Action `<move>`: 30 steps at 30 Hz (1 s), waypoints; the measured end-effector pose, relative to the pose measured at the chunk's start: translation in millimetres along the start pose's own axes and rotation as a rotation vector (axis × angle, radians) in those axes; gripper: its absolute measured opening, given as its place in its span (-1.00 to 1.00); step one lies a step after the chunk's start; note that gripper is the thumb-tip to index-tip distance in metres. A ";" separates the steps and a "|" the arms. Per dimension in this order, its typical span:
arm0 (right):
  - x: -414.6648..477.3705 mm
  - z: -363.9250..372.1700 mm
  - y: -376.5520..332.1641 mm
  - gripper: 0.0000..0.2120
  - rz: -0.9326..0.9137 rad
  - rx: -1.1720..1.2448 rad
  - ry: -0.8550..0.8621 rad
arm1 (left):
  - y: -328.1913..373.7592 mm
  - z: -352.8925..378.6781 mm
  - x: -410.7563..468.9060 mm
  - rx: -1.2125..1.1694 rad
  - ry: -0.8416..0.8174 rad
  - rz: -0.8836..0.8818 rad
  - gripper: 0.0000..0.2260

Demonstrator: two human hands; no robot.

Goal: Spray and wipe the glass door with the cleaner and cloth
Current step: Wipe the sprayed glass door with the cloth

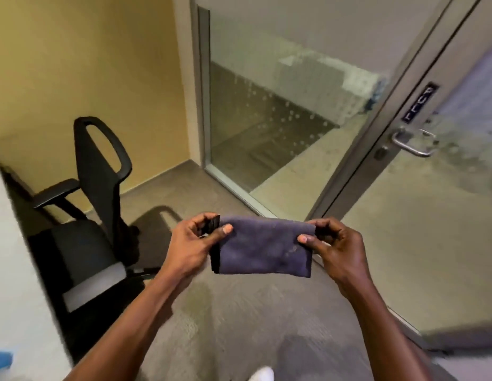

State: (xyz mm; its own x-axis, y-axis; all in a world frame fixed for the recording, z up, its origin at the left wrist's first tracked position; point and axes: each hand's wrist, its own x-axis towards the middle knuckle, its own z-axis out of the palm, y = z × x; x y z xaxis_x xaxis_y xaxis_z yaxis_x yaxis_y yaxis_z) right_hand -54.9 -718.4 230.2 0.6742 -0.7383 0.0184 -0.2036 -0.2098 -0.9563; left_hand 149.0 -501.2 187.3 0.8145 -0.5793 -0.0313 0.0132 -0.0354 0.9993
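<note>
A folded dark purple cloth (pixel 262 247) is stretched between both hands at the centre of the view, above the carpet. My left hand (pixel 196 243) pinches its left edge and my right hand (pixel 334 246) pinches its right edge. The glass door (pixel 421 204) stands at the right, with a metal lever handle (pixel 411 144) and a dark label (pixel 419 105) on its frame. Smears and droplets show on the door glass and on the fixed glass panel (pixel 269 111) beside it. No cleaner bottle is in view.
A black office chair (pixel 93 199) stands at the left, close to a yellow wall (pixel 82 64). A white surface (pixel 16 270) fills the left edge, with a blue object (pixel 0 358) at its bottom corner. Grey carpet (pixel 225 320) covers the floor; a white shoe tip (pixel 262 375) shows below.
</note>
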 end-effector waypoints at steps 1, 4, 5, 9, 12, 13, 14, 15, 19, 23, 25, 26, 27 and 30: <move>5.4 -16.6 5.6 -0.78 0.003 0.033 0.026 | 9.8 18.0 10.2 -0.010 -0.051 0.005 -0.84; 19.0 -62.5 18.7 -0.85 0.016 0.136 0.082 | 34.9 70.7 37.3 -0.065 -0.164 -0.007 -0.81; 22.6 -78.6 24.4 -0.87 0.019 0.195 0.095 | 41.4 89.4 45.7 -0.091 -0.186 -0.014 -0.78; 28.8 -128.1 42.0 -0.83 0.084 0.430 0.125 | 59.9 158.0 68.6 -0.161 -0.282 -0.062 -0.77; 32.8 -152.2 55.2 -0.63 0.244 0.747 0.113 | 68.7 202.9 81.1 -0.221 -0.349 -0.135 -0.75; 33.8 -157.7 59.5 -0.59 0.298 0.871 0.091 | 70.6 216.2 86.0 -0.233 -0.375 -0.151 -0.73; 33.1 -160.9 61.7 -0.52 0.340 0.965 0.061 | 72.2 226.5 90.3 -0.244 -0.397 -0.164 -0.72; 33.3 -165.4 65.5 -0.44 0.358 1.019 0.039 | 73.9 237.8 96.1 -0.251 -0.422 -0.173 -0.71; 36.1 -181.8 70.8 -0.28 0.330 1.033 -0.035 | 76.4 271.9 120.9 -0.182 -0.516 -0.163 -0.76; 53.2 -208.3 69.8 -0.37 0.282 0.840 -0.019 | 77.9 307.2 158.9 -0.034 -0.630 -0.061 -0.87; 65.0 -219.5 66.0 -0.47 0.259 0.699 0.040 | 82.2 325.8 177.7 0.003 -0.698 -0.002 -0.88; 71.8 -223.2 63.3 -0.48 0.245 0.656 0.071 | 85.2 335.8 187.7 0.015 -0.728 0.027 -0.88; 79.6 -225.6 59.6 -0.47 0.233 0.632 0.102 | 89.7 346.6 198.4 0.027 -0.762 0.056 -0.88; 104.8 -228.3 48.9 -0.47 0.192 0.596 0.191 | 102.8 378.0 229.3 0.059 -0.894 0.167 -0.85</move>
State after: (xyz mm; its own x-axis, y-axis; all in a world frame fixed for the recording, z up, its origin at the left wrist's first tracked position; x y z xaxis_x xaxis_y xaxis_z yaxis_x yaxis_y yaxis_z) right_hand -156.3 -952.4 252.1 0.5160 -0.8395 -0.1702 0.1569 0.2880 -0.9447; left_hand 117.8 -945.6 274.9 0.0500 -0.9952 0.0846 -0.1141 0.0784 0.9904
